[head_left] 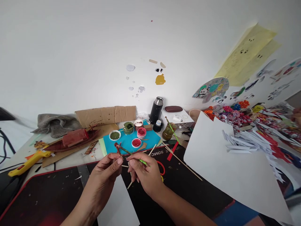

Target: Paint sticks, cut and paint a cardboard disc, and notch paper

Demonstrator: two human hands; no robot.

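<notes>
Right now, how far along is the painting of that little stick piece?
Done: its top already looks dark red, like the painted model boat to the left. In hand: the left hand pinches the stick piece while the right hand puts a green-handled brush to it. Left: I cannot tell how much is unpainted; the paint pots stand open on the blue sheet.

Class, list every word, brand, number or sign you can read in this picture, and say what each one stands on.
"SOMIC", seen upside down, in white letters on the black desk mat.
White box behind the flask: small print, too small to read.
Stickers and yellow paper on the wall: drawings only, no readable words.
Paint pots: no readable labels.
</notes>
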